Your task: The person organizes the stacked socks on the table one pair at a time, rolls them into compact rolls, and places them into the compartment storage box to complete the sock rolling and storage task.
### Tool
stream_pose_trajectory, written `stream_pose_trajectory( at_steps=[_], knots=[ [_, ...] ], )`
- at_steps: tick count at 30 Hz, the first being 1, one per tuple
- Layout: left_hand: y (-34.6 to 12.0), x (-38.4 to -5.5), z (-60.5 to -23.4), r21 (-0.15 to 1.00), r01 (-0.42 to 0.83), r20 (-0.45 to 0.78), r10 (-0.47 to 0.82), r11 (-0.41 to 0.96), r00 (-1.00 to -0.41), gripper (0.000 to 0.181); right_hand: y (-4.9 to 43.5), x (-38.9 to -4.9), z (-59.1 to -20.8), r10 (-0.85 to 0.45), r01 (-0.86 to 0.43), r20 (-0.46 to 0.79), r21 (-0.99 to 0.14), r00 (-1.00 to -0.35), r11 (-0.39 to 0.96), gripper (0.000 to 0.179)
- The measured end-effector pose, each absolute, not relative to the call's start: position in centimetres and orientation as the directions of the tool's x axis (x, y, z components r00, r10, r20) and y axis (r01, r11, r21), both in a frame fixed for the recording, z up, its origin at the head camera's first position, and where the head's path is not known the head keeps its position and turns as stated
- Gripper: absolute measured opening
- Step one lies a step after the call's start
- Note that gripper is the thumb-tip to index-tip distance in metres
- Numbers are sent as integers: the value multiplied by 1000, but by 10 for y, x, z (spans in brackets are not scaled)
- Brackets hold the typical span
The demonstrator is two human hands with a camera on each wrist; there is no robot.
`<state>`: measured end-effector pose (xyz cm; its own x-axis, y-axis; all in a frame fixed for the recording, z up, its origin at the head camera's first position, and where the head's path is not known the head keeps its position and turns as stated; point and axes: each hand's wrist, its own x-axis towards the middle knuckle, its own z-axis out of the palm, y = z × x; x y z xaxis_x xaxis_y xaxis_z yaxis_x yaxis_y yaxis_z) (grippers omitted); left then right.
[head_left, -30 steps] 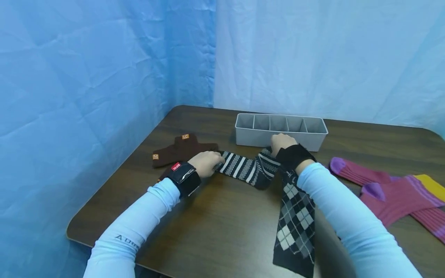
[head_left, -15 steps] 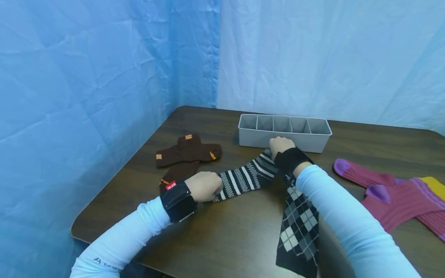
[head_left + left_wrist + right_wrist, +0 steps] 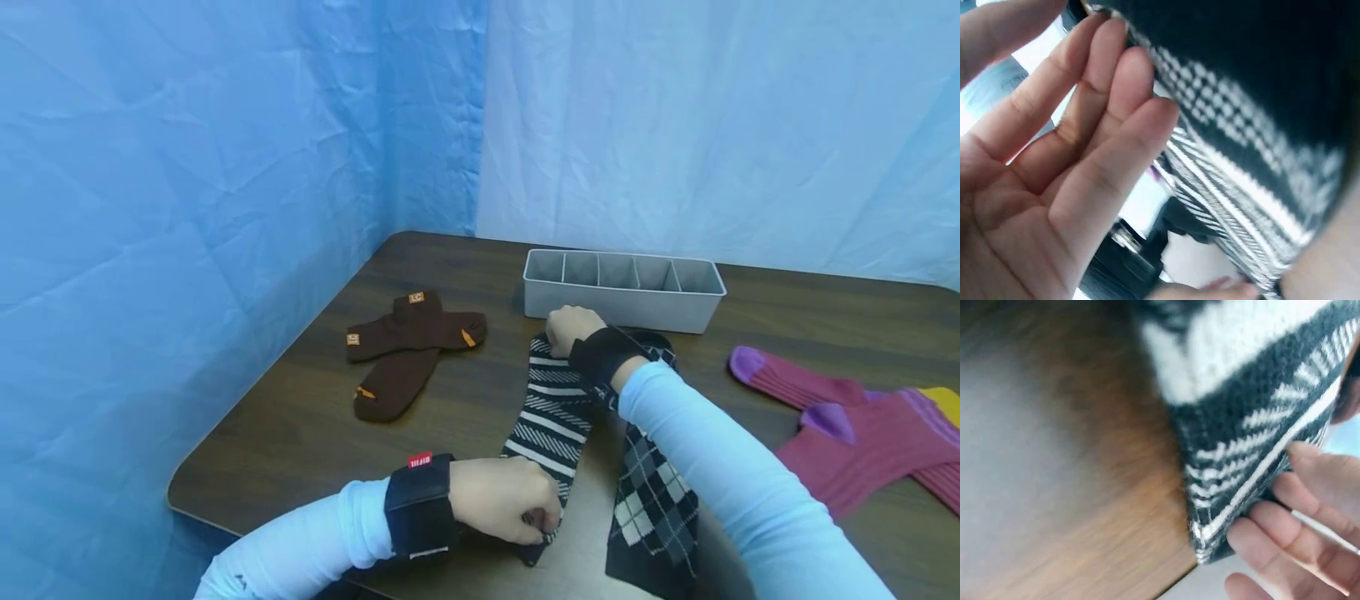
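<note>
Sock (image 3: 551, 417) between left fingers (image 3: 1110, 165) and right fingers (image 3: 1275, 522)

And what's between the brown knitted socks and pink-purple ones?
In the head view, a black-and-white striped sock, the right hand, a dark argyle sock and the light-blue right sleeve.

No text is reliably legible. The red tag (image 3: 420, 459) on the left wrist strap (image 3: 422, 508) and the orange labels (image 3: 416, 297) on the brown socks (image 3: 408, 333) carry unreadable characters
</note>
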<state>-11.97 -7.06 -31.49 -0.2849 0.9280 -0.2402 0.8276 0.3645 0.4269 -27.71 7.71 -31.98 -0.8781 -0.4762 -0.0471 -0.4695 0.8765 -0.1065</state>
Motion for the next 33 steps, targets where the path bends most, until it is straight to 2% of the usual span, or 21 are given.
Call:
stream_pose_trajectory(
  at_steps=[3,8,10,15,21,28,33],
  knots=[
    [-70,-115,-310,405,841,-248,929,358,-276,25,78,-278,-317,-495,-484,-54,-141,-867,864,13],
    [-79,-109,-304,200,873,-245,885,446,-396,34,80,-278,-312,-478,-465,-31,-186,-878,866,18],
    [-80,-107,-305,130,877,-253,871,462,-421,35,80,-277,-312,-482,-467,-47,-183,-875,865,18],
    [-74,-102,-314,73,894,-240,878,441,-414,30,76,-275,-317,-505,-496,-60,-126,-861,859,13],
    [-68,-102,-321,60,904,-157,899,422,-409,17,71,-277,-321,-525,-524,-17,-42,-851,851,2],
    [-65,-105,-314,120,886,-232,881,447,-413,27,74,-278,-320,-555,-555,-21,28,-832,831,6],
    [-56,-102,-295,72,903,-88,905,424,-417,29,92,-279,-295,-591,-587,49,72,-805,806,16]
  ],
)
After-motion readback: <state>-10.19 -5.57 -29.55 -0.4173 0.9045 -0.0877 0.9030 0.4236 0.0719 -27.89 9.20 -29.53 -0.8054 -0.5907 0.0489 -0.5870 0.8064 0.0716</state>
